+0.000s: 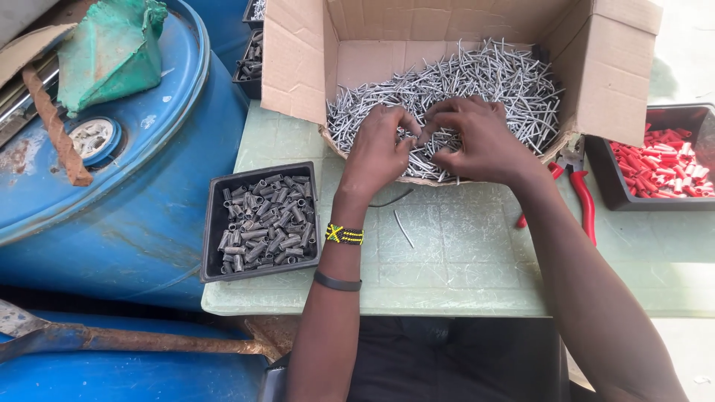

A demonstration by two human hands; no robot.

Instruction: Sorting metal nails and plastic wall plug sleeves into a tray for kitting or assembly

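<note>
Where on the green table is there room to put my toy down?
Bare table lies between the black tray of grey sleeves and the red-handled pliers, apart from one loose pin. It is crowded by the cardboard box, where both hands work.

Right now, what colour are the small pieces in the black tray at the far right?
The small pieces are red, seen in the head view; their tray is black.

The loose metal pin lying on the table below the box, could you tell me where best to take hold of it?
Pinch the loose pin at its middle, from above: it lies flat, slanted on the green table, clear of other things. Both hands are in the box's pin pile.
</note>
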